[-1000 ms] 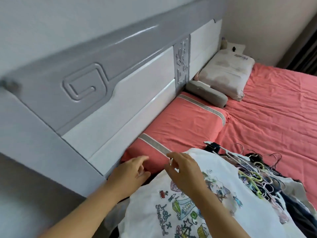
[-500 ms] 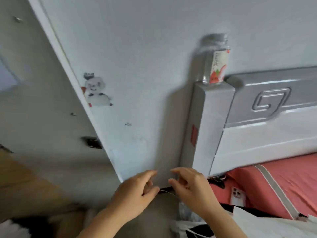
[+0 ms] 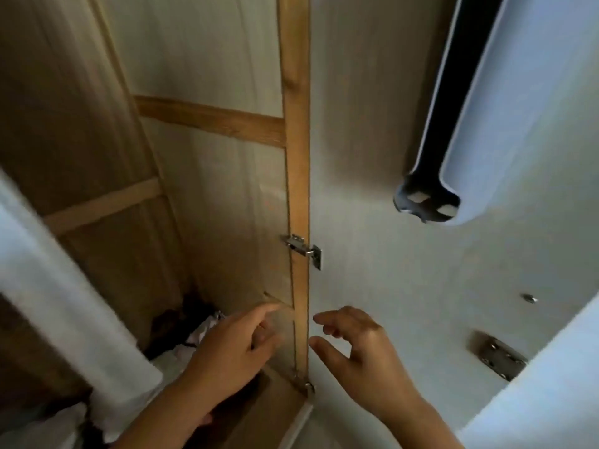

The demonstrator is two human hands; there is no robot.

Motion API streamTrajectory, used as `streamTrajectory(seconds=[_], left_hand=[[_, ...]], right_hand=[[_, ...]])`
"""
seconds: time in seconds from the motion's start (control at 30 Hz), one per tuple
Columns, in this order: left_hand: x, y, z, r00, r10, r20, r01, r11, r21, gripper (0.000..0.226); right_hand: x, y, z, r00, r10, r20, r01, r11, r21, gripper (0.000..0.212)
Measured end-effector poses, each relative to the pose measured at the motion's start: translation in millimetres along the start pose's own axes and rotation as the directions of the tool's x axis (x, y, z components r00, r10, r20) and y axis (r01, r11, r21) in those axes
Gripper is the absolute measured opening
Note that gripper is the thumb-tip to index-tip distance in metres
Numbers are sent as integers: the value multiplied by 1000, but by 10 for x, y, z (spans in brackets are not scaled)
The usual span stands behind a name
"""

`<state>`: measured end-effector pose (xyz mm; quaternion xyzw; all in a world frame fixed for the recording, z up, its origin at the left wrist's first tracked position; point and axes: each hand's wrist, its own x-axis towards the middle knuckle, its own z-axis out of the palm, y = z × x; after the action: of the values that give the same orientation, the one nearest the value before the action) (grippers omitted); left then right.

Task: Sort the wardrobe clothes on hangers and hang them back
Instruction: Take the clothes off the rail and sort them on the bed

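Note:
I face the open wardrobe, whose wooden upright [image 3: 295, 157] runs down the middle of the head view. My left hand [image 3: 233, 351] is low in front of the wardrobe's inside panel, with its forefinger stretched toward the upright. Just right of the upright, my right hand [image 3: 359, 345] has loosely bent fingers spread. I see nothing in either hand. A heap of dark and white clothes [image 3: 194, 332] lies at the bottom of the wardrobe behind my left hand. A blurred white garment [image 3: 48, 286] hangs at the left.
The white inner face of the open wardrobe door [image 3: 389, 270] stands to the right, joined by a metal hinge [image 3: 303, 251]. A second metal plate [image 3: 499, 356] sits on the door lower right. A white appliance with a dark underside [image 3: 518, 108] is mounted at the upper right.
The view has swung from the bed and headboard to the wardrobe. My hands, earlier close together pinching something thin, are now apart with nothing visible between them.

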<state>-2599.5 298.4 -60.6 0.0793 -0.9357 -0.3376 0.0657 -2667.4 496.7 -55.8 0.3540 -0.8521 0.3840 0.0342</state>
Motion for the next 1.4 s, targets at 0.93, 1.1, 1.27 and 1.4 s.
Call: streamTrajectory(seconds=[0.93,1.1,1.27,1.4], left_hand=[[-553,783,-3959,302,431,-850,261,821,509,44],[-356,665,-4623,295,422,-858,258,829,496,37],[-115,578,-5134,302,474,-827,199,817,541,34],[76,528,-5413,301,497,-814,181,809,560,36]], right_hand=[[2634,-3620,-405,772,-537,-340,612,481,628,28],[3040,-4289,-523,716,-598,-360,673,456,582,27],[3443,-4876,-646,767,-561,-310,619,521,588,53],[3658,-5146,-683,816,-569,-103,481,567,669,36]])
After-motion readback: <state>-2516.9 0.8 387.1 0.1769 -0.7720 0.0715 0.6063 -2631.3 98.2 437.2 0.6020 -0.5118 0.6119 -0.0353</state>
